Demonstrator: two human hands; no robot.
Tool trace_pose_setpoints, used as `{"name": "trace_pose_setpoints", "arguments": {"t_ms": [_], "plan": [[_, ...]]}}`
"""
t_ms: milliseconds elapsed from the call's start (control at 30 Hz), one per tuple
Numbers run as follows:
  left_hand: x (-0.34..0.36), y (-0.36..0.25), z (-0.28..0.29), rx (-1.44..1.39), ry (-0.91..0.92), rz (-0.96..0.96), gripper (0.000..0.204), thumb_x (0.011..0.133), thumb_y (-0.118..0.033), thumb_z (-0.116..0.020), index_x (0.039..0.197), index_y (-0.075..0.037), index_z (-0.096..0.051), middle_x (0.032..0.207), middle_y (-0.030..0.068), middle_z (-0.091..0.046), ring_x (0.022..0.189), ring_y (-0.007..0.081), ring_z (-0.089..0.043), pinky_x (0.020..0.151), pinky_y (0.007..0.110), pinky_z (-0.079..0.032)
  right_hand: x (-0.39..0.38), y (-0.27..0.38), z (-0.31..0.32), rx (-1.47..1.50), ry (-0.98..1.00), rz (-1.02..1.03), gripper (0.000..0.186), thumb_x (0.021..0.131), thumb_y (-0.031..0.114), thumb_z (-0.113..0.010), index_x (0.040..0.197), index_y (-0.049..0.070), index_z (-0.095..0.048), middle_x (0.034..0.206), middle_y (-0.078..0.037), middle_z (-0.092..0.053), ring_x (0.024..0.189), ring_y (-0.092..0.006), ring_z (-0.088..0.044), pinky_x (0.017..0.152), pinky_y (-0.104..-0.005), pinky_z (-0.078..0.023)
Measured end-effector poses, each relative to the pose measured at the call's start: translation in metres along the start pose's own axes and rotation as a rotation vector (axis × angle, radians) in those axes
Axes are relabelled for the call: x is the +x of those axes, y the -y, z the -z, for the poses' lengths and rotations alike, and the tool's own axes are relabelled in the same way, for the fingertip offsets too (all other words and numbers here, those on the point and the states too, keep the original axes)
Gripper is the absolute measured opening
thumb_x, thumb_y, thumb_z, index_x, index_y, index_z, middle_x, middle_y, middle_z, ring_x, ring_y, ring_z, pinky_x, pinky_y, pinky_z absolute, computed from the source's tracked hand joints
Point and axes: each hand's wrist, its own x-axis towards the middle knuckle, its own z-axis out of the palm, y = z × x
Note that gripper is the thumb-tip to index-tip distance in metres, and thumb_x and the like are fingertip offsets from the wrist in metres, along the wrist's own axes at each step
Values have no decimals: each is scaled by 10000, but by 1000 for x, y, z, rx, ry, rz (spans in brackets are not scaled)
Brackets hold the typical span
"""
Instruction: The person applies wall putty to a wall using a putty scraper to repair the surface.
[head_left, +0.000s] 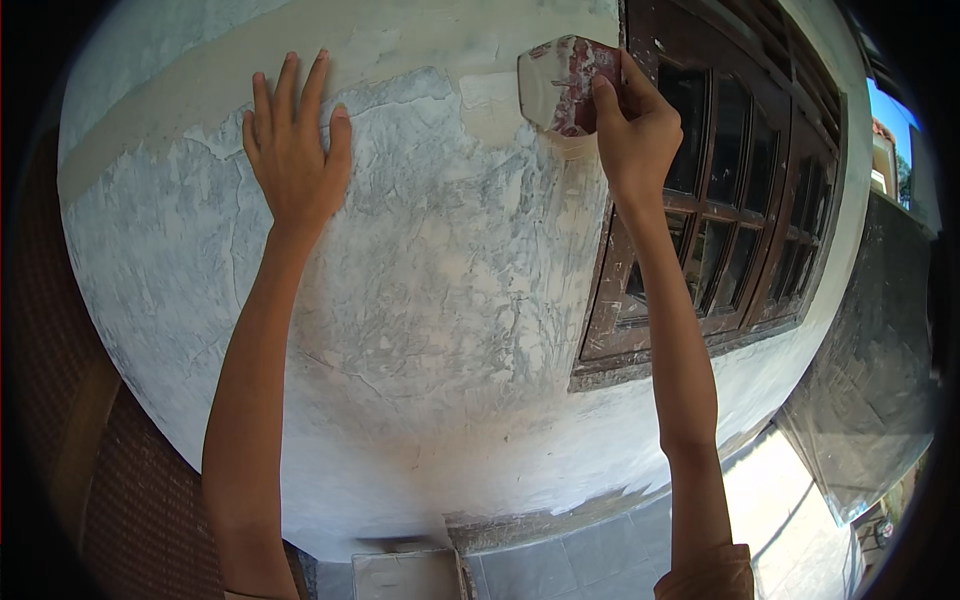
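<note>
My left hand (pixel 296 160) rests against the wall (pixel 420 270) with its fingers spread and nothing in it. High on the wall, beside the window, my right hand (pixel 642 135) pinches a flat maroon putty spreader (pixel 572 85) between thumb and fingers. Pale, wet-looking putty coats the left part of the spreader and smears its middle. The spreader lies close to the wall; whether its edge touches cannot be told. A smooth beige band of putty (pixel 400 45) runs across the top of the wall. Below it the surface is rough, grey and white, with patchy peeling.
A dark brown wooden window frame (pixel 590 330) with small glass panes borders the wall at right. Beneath stands a box-like container (pixel 405 575) on grey floor tiles (pixel 560 560). A dark sheet (pixel 865 370) hangs at far right, and brown woven panelling (pixel 140 490) stands at left.
</note>
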Motion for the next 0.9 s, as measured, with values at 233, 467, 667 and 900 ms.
{"name": "trace_pose_setpoints", "arguments": {"t_ms": [233,467,667,900], "plan": [[-1,2,-2,-39,-23,5,556,929,-299,-536,1476,-280,-437,1553,62,-372,1468,356,-232,1169,564,-135,-16,29,-15,201,99,-68,437,889,117,-659,1296,-28,-595,804,-148,-731,643,-135,-694,626,-272,-538],[-3,2,-2,-33,-42,18,559,925,-286,-540,1475,-274,-440,1543,66,-387,1462,363,-245,1162,567,-153,-11,11,-5,176,6,-105,413,896,105,-648,1285,-27,-604,847,-162,-735,697,-143,-709,656,-272,-550],[-3,4,-3,-55,-71,6,555,922,-284,-544,1469,-274,-448,1536,70,-396,1456,367,-257,1157,573,-163,-26,39,-11,188,147,-116,422,892,116,-666,1284,-27,-608,853,-153,-739,674,-98,-681,659,-255,-536],[-4,2,-3,-21,-77,6,531,960,-294,-495,1484,-270,-414,1539,58,-393,1457,374,-254,1154,564,-186,-21,-9,12,136,5,-58,406,903,80,-651,1296,-11,-604,865,-131,-737,693,-115,-693,645,-257,-551]]}}
